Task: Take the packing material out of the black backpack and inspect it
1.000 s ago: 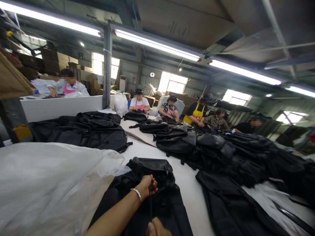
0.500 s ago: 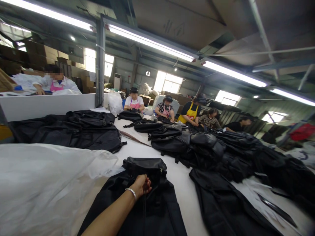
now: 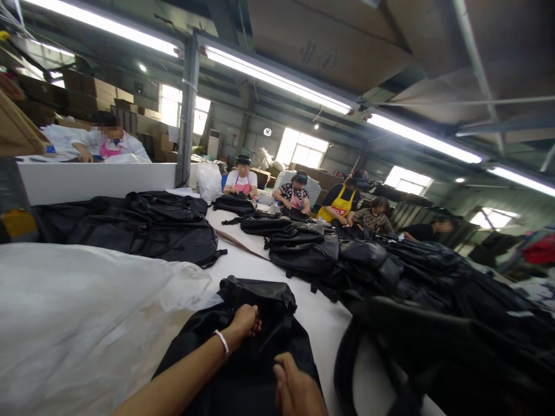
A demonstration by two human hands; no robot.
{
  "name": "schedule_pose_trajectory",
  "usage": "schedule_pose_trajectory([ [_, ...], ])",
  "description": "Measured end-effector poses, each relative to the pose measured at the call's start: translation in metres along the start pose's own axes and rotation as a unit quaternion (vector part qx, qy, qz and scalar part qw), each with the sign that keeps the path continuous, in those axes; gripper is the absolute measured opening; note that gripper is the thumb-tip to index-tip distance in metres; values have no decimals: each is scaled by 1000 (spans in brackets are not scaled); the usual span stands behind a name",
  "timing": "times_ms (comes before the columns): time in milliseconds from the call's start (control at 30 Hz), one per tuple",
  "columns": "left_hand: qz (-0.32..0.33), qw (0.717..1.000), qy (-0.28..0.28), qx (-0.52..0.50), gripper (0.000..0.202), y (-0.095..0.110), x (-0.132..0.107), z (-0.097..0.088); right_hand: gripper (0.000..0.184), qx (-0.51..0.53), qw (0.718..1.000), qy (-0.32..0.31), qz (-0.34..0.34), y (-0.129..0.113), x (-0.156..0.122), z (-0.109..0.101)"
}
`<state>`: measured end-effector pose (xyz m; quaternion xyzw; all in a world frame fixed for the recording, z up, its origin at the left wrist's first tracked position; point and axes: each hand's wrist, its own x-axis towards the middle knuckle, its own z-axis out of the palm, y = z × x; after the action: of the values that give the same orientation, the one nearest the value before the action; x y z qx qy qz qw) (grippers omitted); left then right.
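A black backpack (image 3: 264, 297) lies on the white table (image 3: 323, 316) right in front of me. My left hand (image 3: 245, 321) is closed in a fist on the bag's upper part, gripping its fabric; a white bangle sits on that wrist. My right hand (image 3: 295, 390) rests on the lower part of the same bag at the bottom edge of the view, fingers bent onto the cloth; whether it grips anything is hidden. Another black bag (image 3: 433, 358), blurred, bulks up just right of my right hand.
A large sheet of clear plastic (image 3: 87, 323) covers the table at my left. Piles of black bags (image 3: 143, 228) (image 3: 312, 254) lie further along it. Several people (image 3: 243, 180) sit at the far end, and one more stands behind a white partition (image 3: 95, 180). A steel pillar (image 3: 187, 115) rises behind the partition.
The thin strap stretched between my hands a second ago is gone from sight. My right hand came back into view onto the bag. The bag at right now looks raised and blurred.
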<state>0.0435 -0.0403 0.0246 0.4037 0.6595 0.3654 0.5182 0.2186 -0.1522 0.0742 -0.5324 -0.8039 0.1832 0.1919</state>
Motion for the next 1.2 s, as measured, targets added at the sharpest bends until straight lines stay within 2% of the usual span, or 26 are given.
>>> schedule_pose_trajectory([
  [100, 128, 977, 54, 164, 25, -1, -11, -21, 27, -32, 995, 61, -69, -4, 43, -6],
  [200, 217, 923, 81, 307, 33, 3, -13, -32, 31, -128, 985, 41, -110, -1, 88, 6],
  [300, 248, 870, 80, 418, 45, 9, -3, -32, 33, -246, 966, -14, -81, 12, 123, 25],
  [433, 241, 822, 87, 509, 50, 8, 22, -33, 46, -302, 951, -19, -71, 34, 147, 40],
  [567, 214, 804, 63, 551, 24, 0, 41, -40, 51, -316, 947, -25, -57, 46, 151, 48],
  [733, 203, 799, 57, 564, 24, -2, 52, -45, 54, -317, 946, -25, -60, 51, 150, 52],
  [867, 199, 802, 37, 562, 21, 4, 56, -48, 39, -240, 966, -29, -87, 46, 142, 35],
  [1000, 197, 808, 41, 554, 23, 5, 53, -50, 30, -130, 976, -84, -150, 40, 115, 17],
  [1100, 195, 811, 47, 550, 22, 5, 48, -49, 19, -158, 962, -96, -199, 38, 94, 15],
  [1200, 190, 814, 60, 546, 24, 10, 45, -45, 16, -228, 945, -66, -223, 34, 85, 12],
])
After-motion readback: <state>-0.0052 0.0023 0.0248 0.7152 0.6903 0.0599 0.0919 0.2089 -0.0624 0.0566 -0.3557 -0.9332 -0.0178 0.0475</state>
